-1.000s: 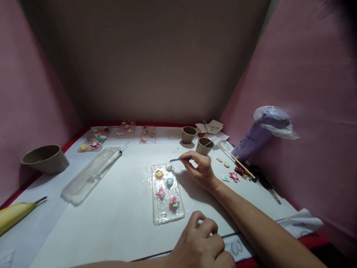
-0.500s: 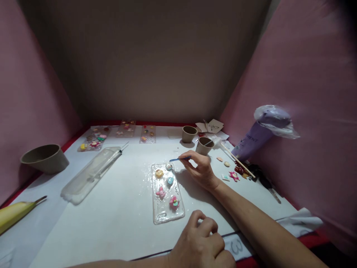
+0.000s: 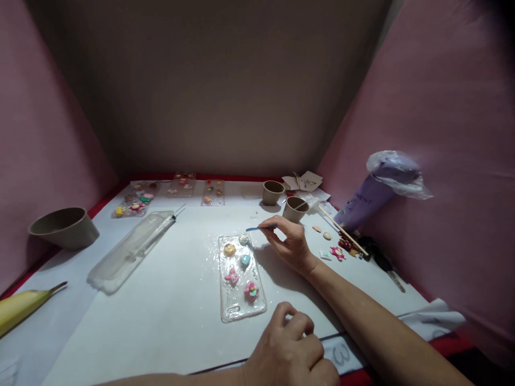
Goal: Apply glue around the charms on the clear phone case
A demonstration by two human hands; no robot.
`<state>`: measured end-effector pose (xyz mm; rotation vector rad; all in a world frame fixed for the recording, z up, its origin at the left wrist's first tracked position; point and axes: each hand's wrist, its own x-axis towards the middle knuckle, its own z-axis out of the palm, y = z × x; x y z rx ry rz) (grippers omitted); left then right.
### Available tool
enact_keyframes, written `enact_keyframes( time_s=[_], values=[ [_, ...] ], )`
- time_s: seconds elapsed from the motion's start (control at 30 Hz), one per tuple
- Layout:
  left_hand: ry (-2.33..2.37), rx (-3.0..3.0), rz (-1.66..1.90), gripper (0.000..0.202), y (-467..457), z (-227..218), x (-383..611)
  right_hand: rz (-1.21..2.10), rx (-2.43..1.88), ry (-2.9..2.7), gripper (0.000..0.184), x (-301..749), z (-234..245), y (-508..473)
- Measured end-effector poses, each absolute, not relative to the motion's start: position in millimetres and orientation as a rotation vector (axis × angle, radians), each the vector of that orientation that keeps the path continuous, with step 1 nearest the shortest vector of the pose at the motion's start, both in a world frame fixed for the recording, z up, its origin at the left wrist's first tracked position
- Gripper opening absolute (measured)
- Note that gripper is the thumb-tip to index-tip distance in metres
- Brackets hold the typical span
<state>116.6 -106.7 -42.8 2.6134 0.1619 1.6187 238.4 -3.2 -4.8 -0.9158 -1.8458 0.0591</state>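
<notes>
Right hand (image 3: 292,244) pinches a blue tool (image 3: 254,229) pencil-style by the clear case (image 3: 232,296) — for fine control, I'd guess; left hand (image 3: 290,346) half-curled, can't tell if holding anything

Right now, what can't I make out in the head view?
All in the head view:
Blue tool: partly hidden by the right hand's fingers.
Left hand: some fingertips, hidden by its knuckles.
Banana: cut off by the left edge.
Near cup: bottom hidden by its front wall.
Card: writing too small to read.
</notes>
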Motion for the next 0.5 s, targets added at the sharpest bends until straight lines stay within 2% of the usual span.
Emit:
enact_keyframes(
  time_s=[0.5],
  values=[
    [0.170, 2.655, 1.574, 0.024, -107.1, -46.3, 116.1, 0.062, -0.906, -1.841, 0.012, 237.1, -5.0, -3.7]
  ],
)
